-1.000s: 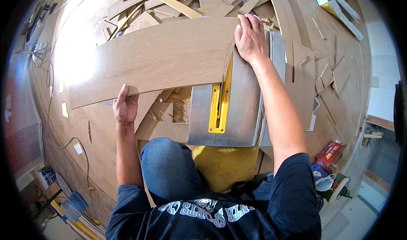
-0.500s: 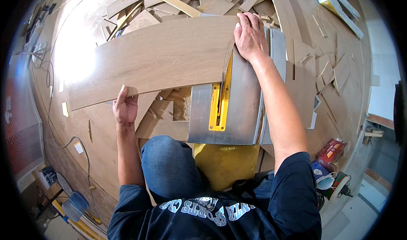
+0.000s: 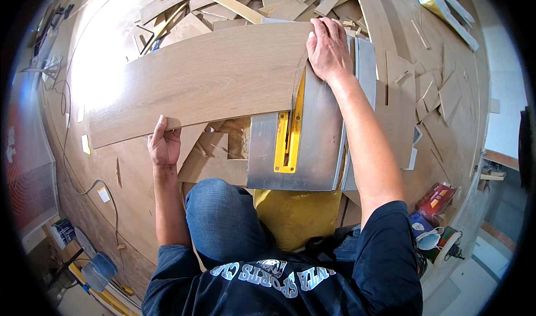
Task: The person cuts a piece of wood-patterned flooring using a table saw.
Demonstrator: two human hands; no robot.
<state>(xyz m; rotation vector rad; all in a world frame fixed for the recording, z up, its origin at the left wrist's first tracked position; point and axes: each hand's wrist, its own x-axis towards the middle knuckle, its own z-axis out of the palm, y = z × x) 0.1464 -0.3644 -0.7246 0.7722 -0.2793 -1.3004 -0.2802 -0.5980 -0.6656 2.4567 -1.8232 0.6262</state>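
Note:
A long wood-grain plank lies slantwise across a table saw's metal top, its left part reaching out beyond the top. My left hand grips the plank's near edge, thumb above and fingers partly hidden underneath. At the far right corner, my right hand is closed over the plank's end, fingertips at the far edge. Near that end a thin curved line runs over the board. The yellow slotted insert shows in front of the plank, a thin dark blade-like edge meeting the wood there.
Beyond the saw lies a heap of wooden offcuts. More broken board pieces litter the floor at right. A cable winds along the left floor. A red box stands at lower right. My bent knee is close to the saw.
The plank has shifted slightly toward me, both hands moving with it. The saw's top has barely changed position.

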